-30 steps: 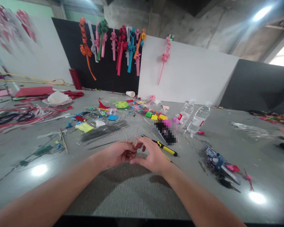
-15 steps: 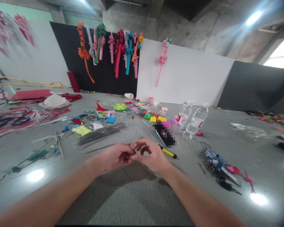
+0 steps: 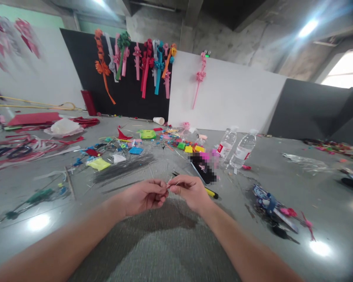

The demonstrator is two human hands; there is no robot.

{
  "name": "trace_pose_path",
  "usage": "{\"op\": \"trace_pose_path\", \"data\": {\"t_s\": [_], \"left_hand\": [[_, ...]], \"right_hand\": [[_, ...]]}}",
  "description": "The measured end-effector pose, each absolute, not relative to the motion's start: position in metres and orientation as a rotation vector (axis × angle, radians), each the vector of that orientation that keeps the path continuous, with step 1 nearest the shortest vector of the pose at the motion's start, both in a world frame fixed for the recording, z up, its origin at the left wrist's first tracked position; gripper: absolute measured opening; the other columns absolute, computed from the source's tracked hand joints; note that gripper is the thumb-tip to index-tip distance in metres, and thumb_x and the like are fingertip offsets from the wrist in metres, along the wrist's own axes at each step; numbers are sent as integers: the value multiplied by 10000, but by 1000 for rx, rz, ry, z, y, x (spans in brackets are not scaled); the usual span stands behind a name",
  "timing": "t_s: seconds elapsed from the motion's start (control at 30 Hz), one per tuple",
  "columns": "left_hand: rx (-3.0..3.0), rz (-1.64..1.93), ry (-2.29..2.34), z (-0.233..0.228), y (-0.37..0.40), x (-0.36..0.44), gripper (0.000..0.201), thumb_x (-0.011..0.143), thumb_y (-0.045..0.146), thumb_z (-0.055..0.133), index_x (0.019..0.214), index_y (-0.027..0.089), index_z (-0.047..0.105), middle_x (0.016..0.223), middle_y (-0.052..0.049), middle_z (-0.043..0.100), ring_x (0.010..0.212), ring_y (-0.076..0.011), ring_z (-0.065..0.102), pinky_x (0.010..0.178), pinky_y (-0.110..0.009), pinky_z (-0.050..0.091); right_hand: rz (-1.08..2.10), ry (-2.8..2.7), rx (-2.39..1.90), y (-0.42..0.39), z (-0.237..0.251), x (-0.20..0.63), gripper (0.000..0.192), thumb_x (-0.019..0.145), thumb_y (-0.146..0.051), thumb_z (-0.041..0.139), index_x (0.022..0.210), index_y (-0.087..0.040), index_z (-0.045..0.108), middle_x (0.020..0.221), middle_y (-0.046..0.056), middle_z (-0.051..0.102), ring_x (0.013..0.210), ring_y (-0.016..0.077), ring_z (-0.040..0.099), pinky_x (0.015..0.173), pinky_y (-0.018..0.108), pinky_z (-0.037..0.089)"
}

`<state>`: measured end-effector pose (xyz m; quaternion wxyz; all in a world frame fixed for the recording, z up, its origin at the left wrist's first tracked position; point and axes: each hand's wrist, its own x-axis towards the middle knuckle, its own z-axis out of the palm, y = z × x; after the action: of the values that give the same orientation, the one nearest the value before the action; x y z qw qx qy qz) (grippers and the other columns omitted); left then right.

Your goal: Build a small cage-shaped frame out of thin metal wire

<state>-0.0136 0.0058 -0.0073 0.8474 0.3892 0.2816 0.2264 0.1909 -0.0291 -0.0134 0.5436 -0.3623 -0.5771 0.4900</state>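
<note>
My left hand (image 3: pixel 147 196) and my right hand (image 3: pixel 190 192) meet fingertip to fingertip above the grey work surface (image 3: pixel 153 250). Between them runs a thin pale strand (image 3: pixel 168 187), perhaps wire or thread; it is too fine to name surely. Both hands are closed in a pinch on it, thumb against forefinger. Just beyond the right hand lies a yellow and black cutter (image 3: pixel 212 193), partly hidden by that hand. A bundle of thin dark wires (image 3: pixel 125 168) lies beyond the left hand.
Two clear bottles (image 3: pixel 243 152) stand at the right, near a blurred-out phone (image 3: pixel 204 168). Coloured clay packets (image 3: pixel 99 164) and scraps lie across the middle. At far right is a blue patterned pouch-like item (image 3: pixel 264 199). Paper ribbons (image 3: pixel 147 66) hang on the black board behind.
The right fingers have come down from a loose curve into a pinch against the left fingertips. A thin strand now shows between them. The camera view has shifted slightly.
</note>
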Motion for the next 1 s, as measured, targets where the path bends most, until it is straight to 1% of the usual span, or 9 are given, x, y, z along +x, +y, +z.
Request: {"op": "trace_pose_path", "data": {"t_s": [0.1, 0.2, 0.33, 0.43, 0.53, 0.63, 0.77, 0.9, 1.0], "left_hand": [[949, 537, 623, -10, 6, -12, 182, 785, 230, 838, 798, 141, 680, 780, -23, 665, 686, -105, 620, 655, -223, 479], [1135, 634, 673, -11, 7, -9, 212, 778, 282, 855, 792, 136, 702, 728, -12, 630, 659, -99, 570, 637, -225, 428], [1235, 750, 659, -12, 8, -7, 263, 788, 354, 854, 810, 142, 699, 736, -22, 638, 653, -107, 557, 637, -244, 398], [1236, 710, 613, -15, 6, -8, 271, 821, 370, 831, 850, 150, 675, 774, -18, 634, 643, -100, 551, 627, -246, 385], [1238, 664, 627, -18, 4, -8, 284, 868, 393, 786, 841, 153, 637, 776, -10, 612, 645, -98, 535, 626, -243, 379], [1221, 637, 628, -18, 2, -6, 311, 860, 410, 791, 827, 150, 623, 746, 4, 579, 640, -96, 513, 622, -240, 378], [1202, 602, 567, -18, 0, -5, 338, 837, 442, 808, 838, 142, 652, 761, -5, 572, 673, -110, 523, 648, -255, 422], [1199, 567, 546, -23, 1, -4, 350, 848, 478, 791, 885, 149, 676, 798, -23, 582, 718, -130, 546, 661, -271, 461], [1193, 554, 541, -29, 2, -4, 337, 856, 469, 787, 928, 154, 690, 829, -27, 591, 746, -137, 566, 691, -284, 481]], "right_hand": [[1102, -1410, -931, -29, -14, 193, 268, 727, -466, 872, 788, -215, 798, 839, 52, 769, 744, 171, 678, 709, 321, 555], [1030, -1493, -1013, -31, -13, 193, 252, 813, -446, 802, 773, -200, 771, 755, 33, 730, 681, 143, 618, 675, 294, 500], [1043, -1510, -1054, -35, -12, 190, 341, 894, -507, 709, 781, -185, 712, 690, 22, 685, 633, 132, 572, 626, 272, 461], [1042, -1551, -1056, -36, -13, 190, 387, 945, -543, 640, 793, -188, 663, 684, 12, 659, 632, 129, 559, 625, 262, 450], [986, -1674, -1111, -36, -15, 192, 370, 1002, -503, 570, 808, -195, 638, 679, -6, 630, 629, 124, 542, 620, 254, 423], [875, -1759, -1166, -36, -14, 192, 325, 1021, -419, 553, 798, -197, 635, 684, -11, 624, 635, 122, 540, 617, 250, 403], [774, -1797, -1200, -40, -8, 190, 301, 1011, -311, 550, 742, -198, 624, 679, -8, 627, 652, 130, 555, 637, 256, 407], [722, -1803, -1222, -45, -4, 187, 303, 1009, -302, 546, 737, -199, 631, 689, 2, 643, 660, 140, 567, 637, 266, 404], [719, -1809, -1226, -47, -3, 186, 301, 1011, -305, 542, 747, -201, 643, 702, 12, 667, 668, 148, 575, 636, 274, 400]]}}
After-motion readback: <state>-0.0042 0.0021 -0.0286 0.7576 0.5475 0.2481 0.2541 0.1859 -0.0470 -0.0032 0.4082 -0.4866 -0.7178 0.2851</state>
